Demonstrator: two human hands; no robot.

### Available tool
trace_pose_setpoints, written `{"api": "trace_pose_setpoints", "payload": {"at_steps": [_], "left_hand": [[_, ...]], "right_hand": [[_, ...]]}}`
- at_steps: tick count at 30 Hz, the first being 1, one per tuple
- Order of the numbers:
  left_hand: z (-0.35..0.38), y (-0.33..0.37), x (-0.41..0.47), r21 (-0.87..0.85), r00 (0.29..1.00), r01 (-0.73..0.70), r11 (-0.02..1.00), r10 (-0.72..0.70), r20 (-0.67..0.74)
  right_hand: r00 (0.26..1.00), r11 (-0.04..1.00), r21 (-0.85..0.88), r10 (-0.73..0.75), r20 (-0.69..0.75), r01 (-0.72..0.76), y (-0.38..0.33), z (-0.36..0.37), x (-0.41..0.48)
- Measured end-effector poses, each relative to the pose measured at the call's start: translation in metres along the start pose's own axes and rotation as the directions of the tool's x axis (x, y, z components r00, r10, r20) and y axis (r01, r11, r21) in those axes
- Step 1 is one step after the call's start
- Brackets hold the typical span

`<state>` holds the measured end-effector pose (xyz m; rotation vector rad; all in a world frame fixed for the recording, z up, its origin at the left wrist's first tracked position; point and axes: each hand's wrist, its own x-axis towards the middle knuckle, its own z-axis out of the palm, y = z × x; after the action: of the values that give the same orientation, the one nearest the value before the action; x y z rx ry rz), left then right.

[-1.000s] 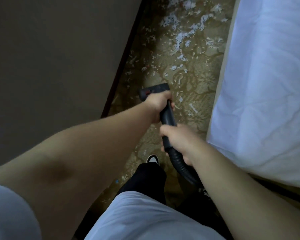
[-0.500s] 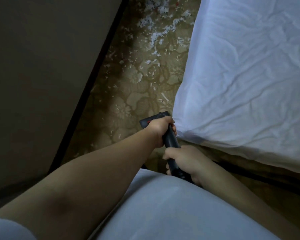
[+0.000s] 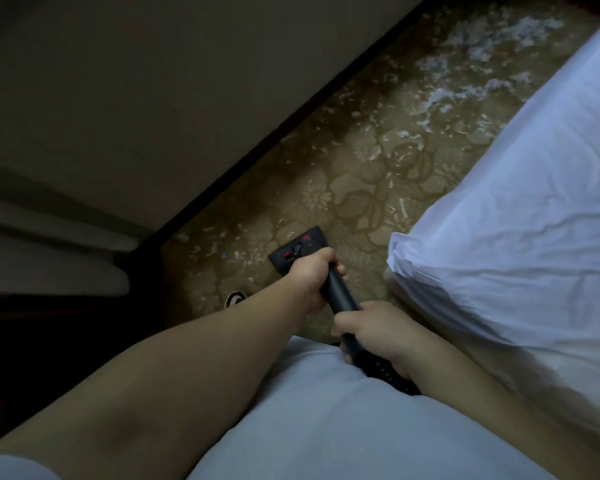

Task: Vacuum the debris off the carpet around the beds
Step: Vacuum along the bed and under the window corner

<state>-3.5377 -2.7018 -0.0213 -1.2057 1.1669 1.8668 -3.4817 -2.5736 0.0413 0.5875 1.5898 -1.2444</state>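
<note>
A black vacuum wand [image 3: 340,294] runs down to a black floor head [image 3: 297,252] with red buttons, resting on the patterned tan carpet [image 3: 354,192]. My left hand [image 3: 310,273] grips the wand just behind the head. My right hand [image 3: 371,332] grips it lower, where the ribbed hose [image 3: 385,370] begins. White paper scraps [image 3: 465,84] lie thick at the far end of the aisle and thin out toward the head. A few scraps [image 3: 246,254] sit just left of the head.
A bed with a white sheet [image 3: 520,216] borders the aisle on the right, its corner close to the wand. A beige wall [image 3: 153,98] with a dark baseboard [image 3: 257,150] runs along the left. My shoe tip [image 3: 235,299] shows near the head.
The view has swung left and tilted, so the wall's stepped corner shows now. The floor head sits nearer the bed corner than a second ago, with the thick scraps farther ahead. Both hands keep their grip.
</note>
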Motion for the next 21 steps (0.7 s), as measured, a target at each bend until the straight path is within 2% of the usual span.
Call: {"api": "trace_pose_setpoints", "payload": {"at_steps": [7, 11, 15, 21], "left_hand": [[-0.107, 0.041, -0.001, -0.245, 0.994, -0.038, 0.969, 0.011, -0.109], [-0.166, 0.072, 0.0, -0.296, 0.986, -0.053, 0.954, 0.003, -0.169], [-0.24, 0.114, 0.0, -0.29, 0.971, -0.064, 0.955, -0.007, -0.239], [-0.339, 0.185, 0.006, -0.221, 0.955, -0.098, 0.97, 0.029, -0.295]], "right_hand": [[0.996, 0.962, -0.269, -0.028, 0.09, 0.052, -0.053, 0.081, 0.039], [0.994, 0.933, -0.354, -0.03, 0.104, 0.065, -0.084, 0.137, 0.063], [0.987, 0.937, -0.344, 0.001, 0.162, 0.056, -0.122, 0.209, 0.088], [0.985, 0.959, -0.276, -0.014, 0.173, 0.063, -0.172, 0.313, 0.137]]}}
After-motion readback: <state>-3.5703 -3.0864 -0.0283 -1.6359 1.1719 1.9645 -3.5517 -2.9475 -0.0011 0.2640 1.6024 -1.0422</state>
